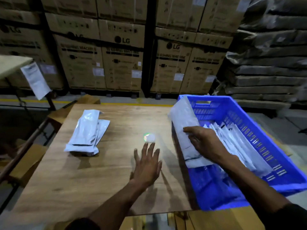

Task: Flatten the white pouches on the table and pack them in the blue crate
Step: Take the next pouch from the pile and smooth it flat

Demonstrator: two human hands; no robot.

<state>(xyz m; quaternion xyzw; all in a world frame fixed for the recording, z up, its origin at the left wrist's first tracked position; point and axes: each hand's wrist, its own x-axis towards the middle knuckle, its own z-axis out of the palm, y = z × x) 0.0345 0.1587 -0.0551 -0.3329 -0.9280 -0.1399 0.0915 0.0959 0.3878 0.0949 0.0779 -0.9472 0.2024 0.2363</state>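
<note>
While stacked cardboard boxes [123,63] fill the background, the wooden table [83,180] carries the blue crate [259,123] at its right edge. The right hand [206,143] reaches over the crate's near wall, fingers curled on a white pouch [186,130] whose long axis runs away from the person. The left hand [147,165] hovers flat, fingers spread, above the table. Further pouches [88,133] lie piled at left, pointing likewise.

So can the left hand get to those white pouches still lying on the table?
Probably yes. The left hand is open and holds nothing, and only bare table lies between it and the white pouches further left.
</note>
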